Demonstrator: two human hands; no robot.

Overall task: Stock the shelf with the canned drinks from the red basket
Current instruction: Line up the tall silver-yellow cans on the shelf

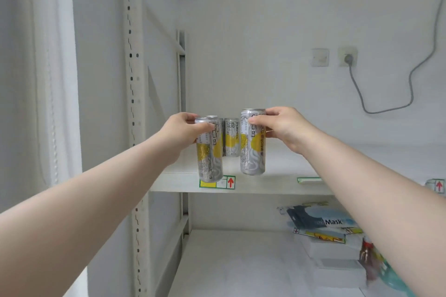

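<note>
White upright post (135, 103) at 9 o'clock of centre, punched with holes, closing the bay on that side.

Upper shelf (277, 184) across the middle, front edge running 9 to 3 o'clock. Bare board from the cans out toward 3 o'clock; open wall above, up to 12 o'clock.

Lower shelf (229, 267) at 6 o'clock, bare on its 9 o'clock half. Mask packets (321, 220) and flat white boxes (328, 251) stacked toward 4 o'clock.

Left hand (183, 131): fingers wrapped round the upper part of the left can (209, 164). Can upright, base in front of the shelf's front edge, overlapping the price label (229, 182).

Right hand (282, 125): fingers and thumb grasping the top third of the right can (252, 157). Can upright, at 3 o'clock of the left can and apart from it, base level with the front edge. Contact with the board not determinable.

Rear can (231, 137) standing on the board between the two held cans, farther back. Top of one more can visible just behind the left can.

Wall socket (347, 56) at 2 o'clock, plug inserted.
</note>
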